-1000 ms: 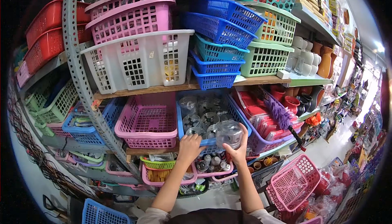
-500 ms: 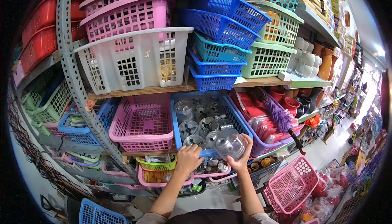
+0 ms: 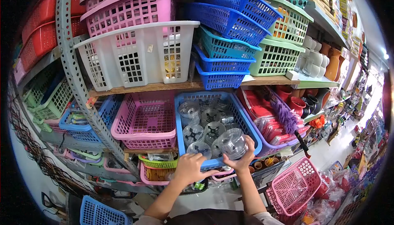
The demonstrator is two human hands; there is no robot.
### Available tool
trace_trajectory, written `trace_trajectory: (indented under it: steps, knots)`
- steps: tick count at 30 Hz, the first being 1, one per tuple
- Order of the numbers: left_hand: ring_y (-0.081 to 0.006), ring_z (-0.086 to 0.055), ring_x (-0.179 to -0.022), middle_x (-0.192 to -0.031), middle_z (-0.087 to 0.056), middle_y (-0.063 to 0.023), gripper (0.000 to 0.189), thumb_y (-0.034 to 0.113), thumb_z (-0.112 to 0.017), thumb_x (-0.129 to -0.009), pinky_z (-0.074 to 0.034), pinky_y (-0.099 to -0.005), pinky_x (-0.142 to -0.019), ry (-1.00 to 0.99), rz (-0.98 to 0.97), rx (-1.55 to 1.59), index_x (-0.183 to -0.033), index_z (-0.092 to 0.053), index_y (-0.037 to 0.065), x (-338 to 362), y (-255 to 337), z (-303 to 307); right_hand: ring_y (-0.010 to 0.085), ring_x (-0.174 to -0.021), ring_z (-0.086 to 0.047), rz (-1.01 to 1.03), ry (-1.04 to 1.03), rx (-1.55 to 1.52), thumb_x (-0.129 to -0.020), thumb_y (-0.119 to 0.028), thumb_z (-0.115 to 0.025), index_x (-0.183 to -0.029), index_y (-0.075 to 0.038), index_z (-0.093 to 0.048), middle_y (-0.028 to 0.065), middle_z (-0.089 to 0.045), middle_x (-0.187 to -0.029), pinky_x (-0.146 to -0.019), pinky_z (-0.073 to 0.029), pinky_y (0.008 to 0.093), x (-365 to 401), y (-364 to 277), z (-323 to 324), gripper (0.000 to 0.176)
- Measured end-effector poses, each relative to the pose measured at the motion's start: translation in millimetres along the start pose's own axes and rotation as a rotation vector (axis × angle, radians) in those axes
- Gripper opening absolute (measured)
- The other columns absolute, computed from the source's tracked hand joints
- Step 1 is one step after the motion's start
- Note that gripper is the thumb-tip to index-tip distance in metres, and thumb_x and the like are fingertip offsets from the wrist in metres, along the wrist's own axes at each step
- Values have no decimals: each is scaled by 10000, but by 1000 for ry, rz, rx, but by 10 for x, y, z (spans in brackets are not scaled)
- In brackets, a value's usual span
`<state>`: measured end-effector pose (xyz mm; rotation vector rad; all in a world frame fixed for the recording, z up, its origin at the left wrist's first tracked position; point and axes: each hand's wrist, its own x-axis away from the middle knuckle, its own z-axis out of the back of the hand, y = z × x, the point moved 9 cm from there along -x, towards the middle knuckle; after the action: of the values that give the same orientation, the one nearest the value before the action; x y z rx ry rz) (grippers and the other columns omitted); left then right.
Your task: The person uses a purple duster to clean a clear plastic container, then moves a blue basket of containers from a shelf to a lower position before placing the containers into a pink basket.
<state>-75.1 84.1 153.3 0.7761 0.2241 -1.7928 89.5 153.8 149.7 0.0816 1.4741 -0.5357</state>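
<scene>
A blue plastic basket [image 3: 258, 141] stands on the shelf in front of me, with several clear round plastic containers [image 3: 193, 134] inside. Some of them show a black star-shaped piece. My right hand [image 3: 243, 159] grips one clear plastic jar [image 3: 232, 142] over the basket's front right corner, tilted, its thumb below and its fingers round the right side. At the front rim is my left hand [image 3: 192, 167], its thumb stretched to the right and apart from the fingers. Those fingers reach over the rim beside a container, and nothing shows in their hold.
Left of the blue basket sits a pink basket [image 3: 143, 137]; to the right, a purple basket [image 3: 262, 151] holds red packets and a purple duster [image 3: 283, 116]. Stacked baskets, one white [image 3: 139, 61], crowd the upper shelf. A metal post [image 3: 78, 73] rises at left.
My right hand has brought the jar slightly up, further over the basket. My left hand has loosened from the front rim, its thumb swinging out. The basket appears pulled slightly nearer.
</scene>
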Motion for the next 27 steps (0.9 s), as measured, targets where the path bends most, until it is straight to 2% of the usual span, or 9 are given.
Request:
trace_trajectory:
  steps: [1, 3, 4, 5, 7, 11, 14, 19, 27]
  knots:
    - [-215, -622, -651, -704, -606, -41, 218, 261, -706, -713, -473, -331, -602, -2, 3, -1, -790, -644, 67, -70, -65, 61, 377, -908, -577, 10, -2, -10, -555, -427, -820, -1220, -16, -362, 241, -552, -1039, -791, -484, 428, 4, -1, -3, 906]
    - [-190, -635, -656, -745, -653, -72, 213, 244, -644, -807, -488, -303, -617, 30, 152, 674, -814, -652, 32, -231, -420, 200, 376, -904, -579, 17, 2, -20, -555, -431, -821, -1225, -16, -357, 239, -555, -1035, -791, -485, 428, 23, 7, 1, 915]
    - [-149, -635, -691, -780, -671, -91, 169, 170, -585, -845, -482, -275, -633, 166, 194, 680, -817, -652, 18, -314, -726, 245, 374, -901, -581, 26, 9, -26, -555, -435, -823, -1230, -16, -352, 237, -558, -1030, -791, -485, 429, 28, 1, 8, 923]
    - [-128, -631, -728, -775, -670, -97, 165, 133, -548, -870, -479, -274, -638, 303, 318, 666, -829, -651, 11, -449, -1030, 327, 374, -901, -581, 26, 7, -29, -555, -435, -823, -1230, -16, -352, 237, -558, -1030, -791, -485, 429, 34, -7, 10, 923]
    - [-275, -657, -764, -813, -664, -175, 187, 145, -536, -867, -496, -341, -693, 530, 399, 446, -874, -647, -6, -715, -1548, 447, 367, -898, -585, 26, 14, -48, -556, -430, -825, -1236, -17, -345, 242, -558, -1033, -790, -488, 433, 57, -36, 34, 929]
    - [-407, -613, -912, -946, -640, -244, 391, 267, -563, -821, -478, -429, -827, 350, 660, -104, -1091, -593, -14, -995, -2731, -342, 317, -1026, -519, 2, -5, -196, -571, -418, -840, -1256, -27, -318, 221, -488, -1139, -876, -434, 415, 148, -55, 40, 946]
    - [-413, -586, -980, -993, -602, -311, 453, 317, -571, -797, -456, -424, -883, 84, 848, 14, -960, -618, -103, -1051, -2930, -666, 362, -952, -572, 23, 56, -191, -542, -420, -841, -1260, -24, -330, 239, -545, -1065, -834, -467, 439, 200, -35, 85, 966]
    - [-384, -596, -977, -1014, -614, -270, 537, 447, -617, -764, -473, -425, -842, -85, 805, 182, -956, -648, -55, -1049, -3338, -999, 358, -989, -556, -15, 45, -249, -528, -432, -851, -1241, -35, -334, 226, -521, -1098, -853, -451, 446, 282, -25, 93, 966]
    - [-386, -614, -878, -875, -633, -251, 418, 357, -682, -747, -487, -446, -781, 25, 634, -91, -860, -647, -43, -919, -2716, -585, 334, -1031, -523, -16, 78, -319, -530, -452, -855, -1246, -82, -318, 204, -490, -1130, -878, -450, 432, 331, -110, 314, 969]
